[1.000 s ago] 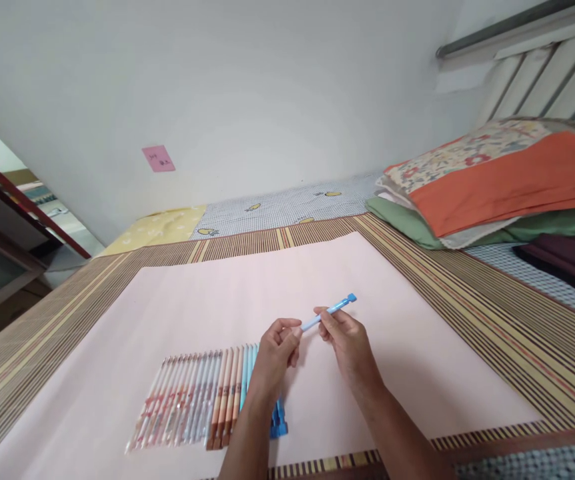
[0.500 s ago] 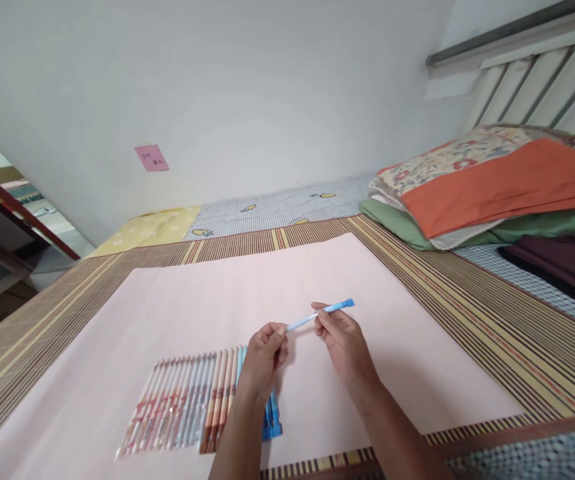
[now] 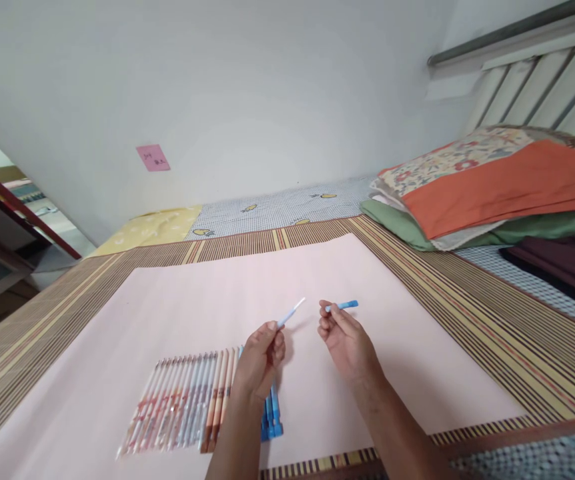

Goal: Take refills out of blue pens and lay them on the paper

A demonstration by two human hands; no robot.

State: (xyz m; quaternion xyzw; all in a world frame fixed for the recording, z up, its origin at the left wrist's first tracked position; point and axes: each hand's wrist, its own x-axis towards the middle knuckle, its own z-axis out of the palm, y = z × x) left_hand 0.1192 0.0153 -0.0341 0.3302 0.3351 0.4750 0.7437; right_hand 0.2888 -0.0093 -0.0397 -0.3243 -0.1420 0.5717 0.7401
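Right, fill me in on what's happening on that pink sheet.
A person is working with both bare hands over a pink sheet spread on a striped mat. The left hand pinches a slim light-blue pen, white tip pointing up and away. The right hand holds what looks like its blue cap, and the two pieces are apart. A row of pens lies side by side by the left forearm.

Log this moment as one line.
left hand: holds pen body | right hand: holds blue cap | cap and body: apart | row of pens: flat on pink sheet, beside left hand
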